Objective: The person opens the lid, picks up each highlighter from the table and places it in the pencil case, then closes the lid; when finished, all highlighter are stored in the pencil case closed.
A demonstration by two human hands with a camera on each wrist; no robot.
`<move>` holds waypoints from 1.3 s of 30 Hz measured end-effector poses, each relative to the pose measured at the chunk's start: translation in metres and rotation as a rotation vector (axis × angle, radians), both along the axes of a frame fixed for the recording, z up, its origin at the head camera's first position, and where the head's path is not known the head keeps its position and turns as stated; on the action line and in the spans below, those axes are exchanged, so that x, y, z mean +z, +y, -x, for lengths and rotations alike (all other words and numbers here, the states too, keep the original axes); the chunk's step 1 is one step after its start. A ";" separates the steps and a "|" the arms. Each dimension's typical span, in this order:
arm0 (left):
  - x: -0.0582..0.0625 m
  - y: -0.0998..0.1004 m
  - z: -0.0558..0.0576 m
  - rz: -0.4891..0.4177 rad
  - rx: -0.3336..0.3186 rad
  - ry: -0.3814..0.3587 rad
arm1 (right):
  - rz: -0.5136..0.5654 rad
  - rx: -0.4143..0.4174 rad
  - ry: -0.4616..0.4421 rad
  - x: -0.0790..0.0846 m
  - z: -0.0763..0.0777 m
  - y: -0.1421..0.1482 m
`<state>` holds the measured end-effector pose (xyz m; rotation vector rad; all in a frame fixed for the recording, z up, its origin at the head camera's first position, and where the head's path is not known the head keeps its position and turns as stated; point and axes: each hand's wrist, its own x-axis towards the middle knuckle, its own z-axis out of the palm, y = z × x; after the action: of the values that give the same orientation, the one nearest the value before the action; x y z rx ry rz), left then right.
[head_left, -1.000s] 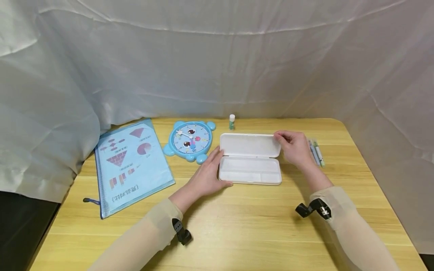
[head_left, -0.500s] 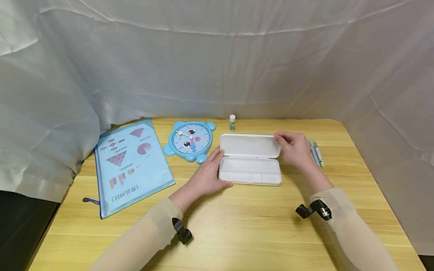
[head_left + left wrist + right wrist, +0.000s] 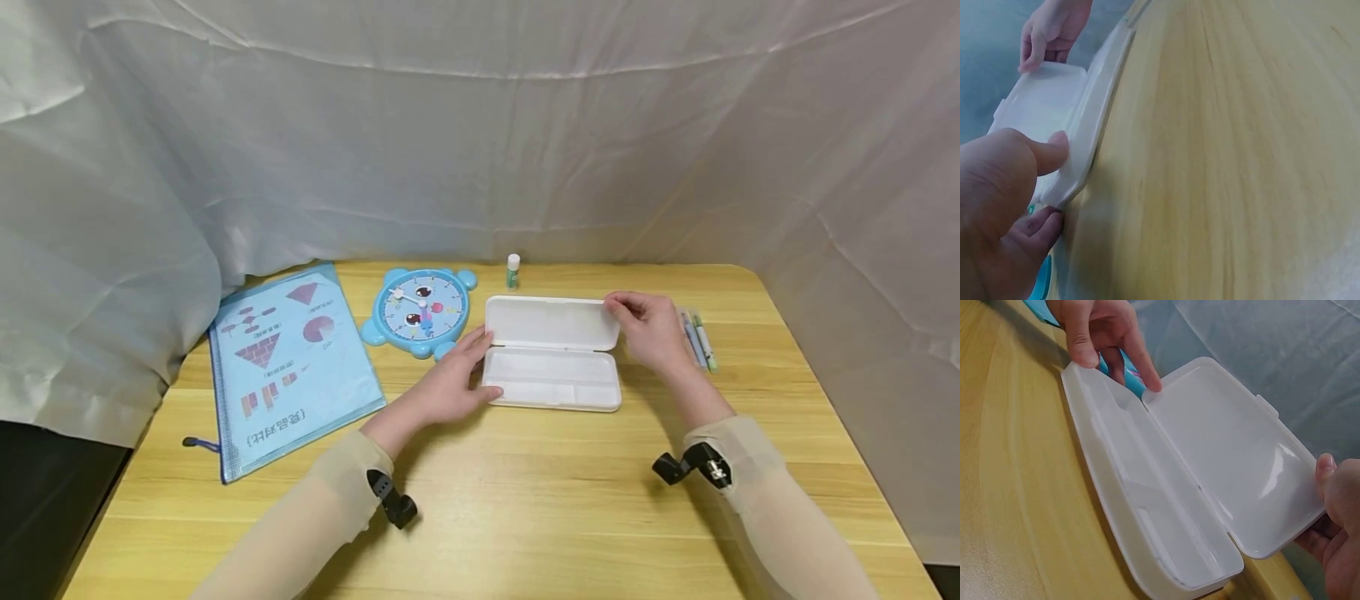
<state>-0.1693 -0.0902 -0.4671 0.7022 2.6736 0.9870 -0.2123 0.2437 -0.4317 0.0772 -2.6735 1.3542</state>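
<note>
A white pencil case lies opened on the wooden table, its lid tilted up at the back. Dividers split the bottom into compartments, and these hold nothing. My left hand holds the left end: in the right wrist view its thumb sits on the base's corner and a finger touches the lid's corner by the hinge. At the lid's right edge my right hand pinches the plastic, thumb on the inner face and fingers behind, as the right wrist view shows.
A blue toy clock is just left of the case, and a glue stick stands behind it. Farther left lies a blue zip folder. Several pens lie beyond the right hand. A grey curtain borders the table.
My left hand has shifted slightly left, its thumb moving from the case's front corner up onto the rim. The case has slid a touch left; the right hand keeps its hold on the lid.
</note>
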 end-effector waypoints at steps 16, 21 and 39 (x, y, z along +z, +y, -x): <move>0.004 0.004 -0.008 0.163 -0.018 0.081 | 0.001 0.004 -0.027 -0.001 0.002 0.002; 0.004 0.004 -0.009 0.177 -0.021 0.074 | -0.001 0.009 -0.034 -0.001 0.003 0.003; 0.006 0.004 -0.006 0.182 -0.018 0.065 | 0.015 0.034 -0.005 0.001 0.000 0.004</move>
<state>-0.1629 -0.0860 -0.4610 0.7297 2.7626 0.7168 -0.2124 0.2480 -0.4311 0.1188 -2.6777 1.3860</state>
